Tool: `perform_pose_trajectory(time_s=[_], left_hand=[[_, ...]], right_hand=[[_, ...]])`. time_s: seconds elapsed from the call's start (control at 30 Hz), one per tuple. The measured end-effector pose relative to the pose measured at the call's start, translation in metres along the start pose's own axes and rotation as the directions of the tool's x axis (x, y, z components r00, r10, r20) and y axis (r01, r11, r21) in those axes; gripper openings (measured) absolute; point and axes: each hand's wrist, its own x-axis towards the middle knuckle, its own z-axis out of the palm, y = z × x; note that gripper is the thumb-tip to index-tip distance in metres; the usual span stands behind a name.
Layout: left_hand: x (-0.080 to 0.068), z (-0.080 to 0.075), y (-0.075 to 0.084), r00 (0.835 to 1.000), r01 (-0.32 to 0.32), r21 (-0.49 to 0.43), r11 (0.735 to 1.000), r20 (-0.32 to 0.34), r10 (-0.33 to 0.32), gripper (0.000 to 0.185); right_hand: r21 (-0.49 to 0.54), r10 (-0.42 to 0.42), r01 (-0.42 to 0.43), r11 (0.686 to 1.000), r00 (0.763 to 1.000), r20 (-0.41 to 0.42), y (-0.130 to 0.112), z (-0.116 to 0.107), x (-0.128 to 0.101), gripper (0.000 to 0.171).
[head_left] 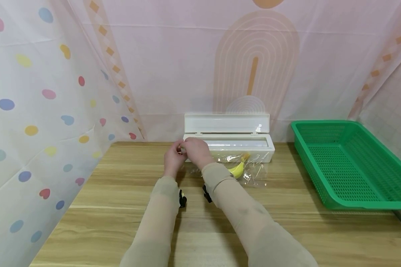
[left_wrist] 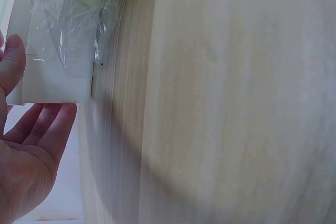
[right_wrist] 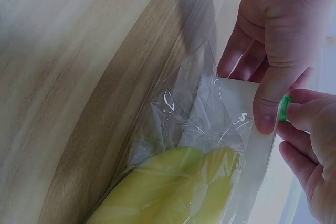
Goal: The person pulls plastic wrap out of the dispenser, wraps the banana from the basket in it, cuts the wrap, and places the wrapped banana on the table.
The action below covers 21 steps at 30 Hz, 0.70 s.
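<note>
A white cling film dispenser [head_left: 268, 157] stands at the back of the table with its lid [head_left: 227, 123] raised. Yellow bananas [head_left: 237, 170] lie under clear plastic film [head_left: 255, 174] against its front. My left hand [head_left: 173, 158] holds the dispenser's left end, the thumb on its top front edge and the fingers against the end wall. Right beside it, my right hand [head_left: 198, 151] pinches a small green slide cutter [right_wrist: 284, 107] at the left end of that edge. The head view hides the cutter behind the hands.
A green plastic basket [head_left: 305, 174] stands on the right of the wooden table [head_left: 120, 207]. Pink patterned cloth [head_left: 173, 74] hangs close behind the dispenser, and dotted cloth [head_left: 53, 129] hangs along the left side.
</note>
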Motion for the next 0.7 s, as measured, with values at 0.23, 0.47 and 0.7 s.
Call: perform_pose_trajectory(time_s=[0.23, 0.47, 0.7], left_hand=[[0.0, 0.0004, -0.0021, 1.0, -0.003, -0.019, 1.0, -0.003, 0.003, 0.052], [-0.0007, 0.0002, -0.0012, 1.0, -0.002, -0.027, 1.0, 0.002, 0.002, 0.051], [0.0007, 0.0012, -0.0024, 1.0, 0.007, -0.045, 0.999, 0.001, -0.007, 0.052]], right_hand=[[0.021, 0.025, -0.025, 0.999, 1.0, -0.016, -0.0009, 0.0008, 0.0008, 0.029], [0.014, 0.043, -0.042, 0.999, 0.999, -0.033, 0.0, 0.0028, 0.0033, 0.03], [0.014, 0.06, -0.059, 0.998, 0.997, -0.046, 0.0001, 0.0026, 0.0054, 0.033]])
